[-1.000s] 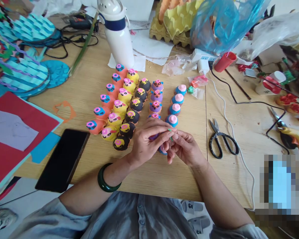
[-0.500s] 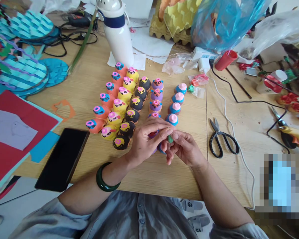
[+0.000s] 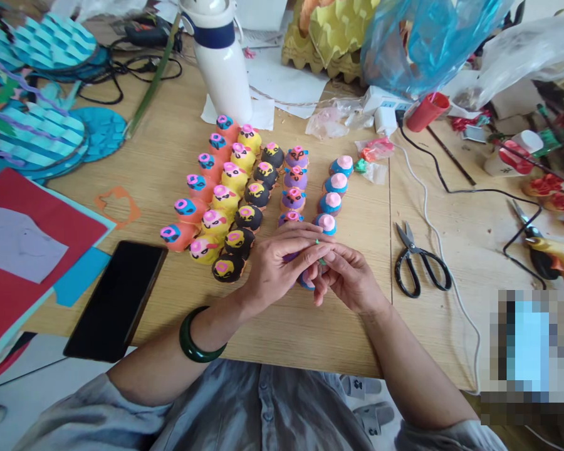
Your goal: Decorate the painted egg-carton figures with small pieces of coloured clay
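Left grip (image 3: 276,262): pinched on a green piece (image 3: 317,242).
Right grip (image 3: 356,279): pinched on it too, apparently for steadiness.
Painted cups (image 3: 257,195): ranked mostly beyond, seemingly for order.
Scissors (image 3: 410,248): laid rightward, handles nearer, perhaps for reach.

At the bottom centre of the frame we see a blue-grey shirt (image 3: 230,413), softly creased, with a buttoned placket (image 3: 264,401) down its middle. The left sleeve (image 3: 103,410), at lower left, is loose and wrinkled and leaves the forearm uncovered; the right sleeve (image 3: 446,436), at lower right, matches its colour. We find a glossy, dark green bangle (image 3: 184,338), thick and rounded, around the left wrist. Our left hand (image 3: 279,263) and right hand (image 3: 352,275) are gloveless.
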`<state>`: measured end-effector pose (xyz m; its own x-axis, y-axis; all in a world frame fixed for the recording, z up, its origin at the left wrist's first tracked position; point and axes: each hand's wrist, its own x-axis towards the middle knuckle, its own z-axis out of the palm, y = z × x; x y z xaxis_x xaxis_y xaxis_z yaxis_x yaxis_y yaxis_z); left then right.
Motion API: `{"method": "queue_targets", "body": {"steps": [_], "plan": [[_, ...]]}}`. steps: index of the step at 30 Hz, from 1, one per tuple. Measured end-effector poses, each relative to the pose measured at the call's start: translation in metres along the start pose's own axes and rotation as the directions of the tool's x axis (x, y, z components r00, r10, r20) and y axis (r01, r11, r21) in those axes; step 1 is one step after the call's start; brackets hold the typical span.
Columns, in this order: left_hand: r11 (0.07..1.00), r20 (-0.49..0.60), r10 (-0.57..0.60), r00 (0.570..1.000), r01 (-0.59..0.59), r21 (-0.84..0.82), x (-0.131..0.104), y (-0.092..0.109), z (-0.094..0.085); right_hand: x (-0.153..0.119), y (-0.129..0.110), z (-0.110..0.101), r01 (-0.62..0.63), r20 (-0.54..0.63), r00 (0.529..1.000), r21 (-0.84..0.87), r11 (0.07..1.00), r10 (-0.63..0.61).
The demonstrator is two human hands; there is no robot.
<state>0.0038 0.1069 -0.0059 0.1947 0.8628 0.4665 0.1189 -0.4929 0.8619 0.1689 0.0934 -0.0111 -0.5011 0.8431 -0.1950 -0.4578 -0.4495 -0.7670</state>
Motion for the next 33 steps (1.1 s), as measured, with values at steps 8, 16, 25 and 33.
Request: {"method": "queue_targets", "body": {"steps": [8, 16, 25, 33], "plan": [[0.998, 0.036, -0.063, 0.997, 0.063, -0.009, -0.0005, 0.0022, -0.0009, -0.0006, -0.0033, 0.0001, 0.000, -0.013, 1.000, 0.000, 1.000, 0.000], [0.998, -0.005, -0.061, 0.998, 0.061, -0.033, -0.0012, -0.0008, 0.0004, 0.0000, -0.0013, -0.0005, 0.021, -0.012, 1.000, 0.002, 1.000, -0.021], [1.000, -0.063, -0.002, 0.998, 0.003, 0.009, 0.0007, -0.0013, 0.0017, 0.0012, -0.0016, -0.0006, -0.010, -0.032, 0.999, 0.023, 1.000, 0.010], [1.000, -0.027, -0.010, 1.000, 0.010, 0.011, -0.0008, -0.0010, 0.0020, 0.0009, -0.0036, 0.0006, 0.029, -0.097, 0.995, 0.028, 0.999, -0.026]]}}
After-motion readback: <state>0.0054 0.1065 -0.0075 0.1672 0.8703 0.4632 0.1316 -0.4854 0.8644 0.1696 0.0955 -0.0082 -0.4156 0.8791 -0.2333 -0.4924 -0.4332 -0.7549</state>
